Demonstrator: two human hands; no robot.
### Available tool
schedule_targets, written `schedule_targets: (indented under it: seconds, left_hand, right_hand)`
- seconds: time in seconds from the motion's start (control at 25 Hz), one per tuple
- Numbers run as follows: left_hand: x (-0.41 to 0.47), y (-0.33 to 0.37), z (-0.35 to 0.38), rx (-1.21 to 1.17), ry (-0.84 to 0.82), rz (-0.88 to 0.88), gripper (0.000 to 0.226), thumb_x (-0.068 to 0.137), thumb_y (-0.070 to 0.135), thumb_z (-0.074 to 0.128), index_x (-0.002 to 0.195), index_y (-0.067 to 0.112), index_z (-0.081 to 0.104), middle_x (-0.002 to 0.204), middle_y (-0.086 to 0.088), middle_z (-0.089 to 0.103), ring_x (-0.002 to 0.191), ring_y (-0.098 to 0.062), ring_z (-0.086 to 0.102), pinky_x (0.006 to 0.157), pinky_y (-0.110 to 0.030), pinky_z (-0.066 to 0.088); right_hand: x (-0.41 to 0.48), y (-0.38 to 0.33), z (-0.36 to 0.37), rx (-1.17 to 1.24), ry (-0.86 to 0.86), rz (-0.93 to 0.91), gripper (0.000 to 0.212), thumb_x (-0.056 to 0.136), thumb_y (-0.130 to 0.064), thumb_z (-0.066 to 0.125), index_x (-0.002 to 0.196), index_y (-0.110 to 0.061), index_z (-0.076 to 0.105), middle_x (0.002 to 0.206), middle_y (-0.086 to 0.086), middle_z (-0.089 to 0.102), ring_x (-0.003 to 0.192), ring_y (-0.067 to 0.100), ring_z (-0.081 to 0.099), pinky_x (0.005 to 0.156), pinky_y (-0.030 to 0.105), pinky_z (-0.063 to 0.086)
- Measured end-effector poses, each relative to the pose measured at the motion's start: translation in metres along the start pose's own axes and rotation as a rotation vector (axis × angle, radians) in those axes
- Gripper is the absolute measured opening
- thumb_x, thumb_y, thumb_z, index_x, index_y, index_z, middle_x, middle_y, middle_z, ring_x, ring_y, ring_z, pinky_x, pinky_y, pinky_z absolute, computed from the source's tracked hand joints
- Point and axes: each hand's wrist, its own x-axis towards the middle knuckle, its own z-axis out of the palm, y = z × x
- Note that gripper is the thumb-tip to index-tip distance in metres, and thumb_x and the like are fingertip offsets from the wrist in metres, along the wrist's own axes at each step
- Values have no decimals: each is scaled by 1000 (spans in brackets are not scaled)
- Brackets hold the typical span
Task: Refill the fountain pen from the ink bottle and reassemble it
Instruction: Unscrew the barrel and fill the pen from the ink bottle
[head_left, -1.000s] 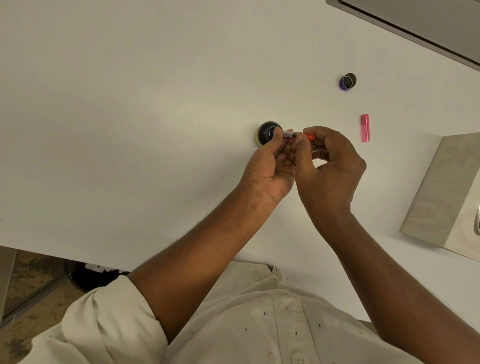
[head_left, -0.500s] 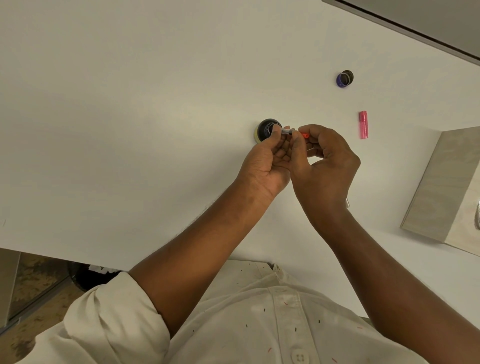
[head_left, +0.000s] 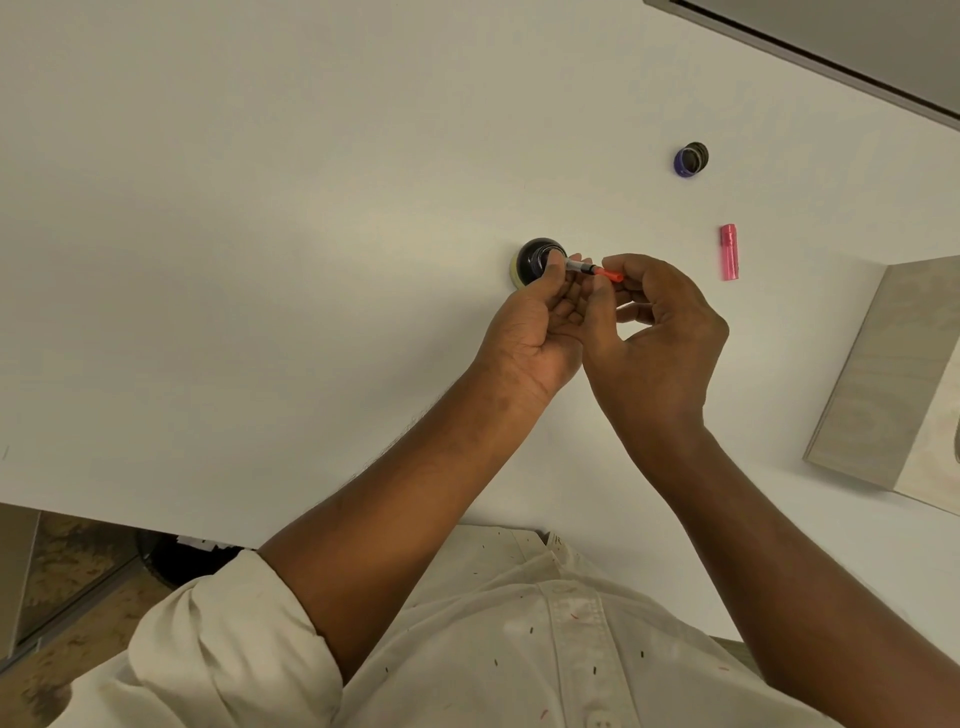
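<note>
At the ink bottle (head_left: 535, 256) mouth: pen part (head_left: 584, 268) (clear tube, orange end knob) lies nearly level, one end at the bottle's rim, the other pointing away to the bottle's right. The tip is hidden behind the left thumb, so I can't tell if it's in the ink.

Left hand (head_left: 535, 327) is just on the near side of the bottle, fingers curled round the tube's bottle end. Right hand (head_left: 660, 332) is right of the bottle, thumb and forefinger pinching the orange knob, other fingers loosely curled.

Bottle is open, dark and upright on the white table (head_left: 260, 260).

Pink pen piece (head_left: 729, 252) lies flat well to the bottle's right, apart from both hands. Bottle cap (head_left: 691, 158) (dark, purple edge) is farther back and right of the bottle. Pale wooden board (head_left: 878, 384) is far right of the bottle. Rolled cream sleeve (head_left: 234, 644) on the left arm is well nearer than the bottle.
</note>
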Motion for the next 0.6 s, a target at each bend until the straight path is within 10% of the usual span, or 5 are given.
schedule_targets:
  seconds: [0.12,0.32,0.6]
  left_hand:
    - [1,0,0,-23,3,8,21,94,20,50,97,1,58,111,-17,57,126,-30,49,109,-44,36]
    - [-5,0,1,-57,5,18,21,93,18,53,85,2,62,71,-7,67,73,-16,64,86,-28,51]
    - [-14,4,4,-113,17,-39,20,90,18,57,83,0,64,69,-8,68,70,-16,65,84,-26,51]
  right_hand:
    - [1,0,0,-3,5,3,10,87,-8,61,95,-8,68,85,-9,62,74,6,60,67,12,50]
    - [1,0,0,-16,6,12,10,88,-9,62,96,-9,68,85,-9,62,74,7,61,65,14,51]
    - [1,-1,0,-54,2,15,11,89,-11,61,97,-9,68,85,-8,62,73,6,59,65,10,49]
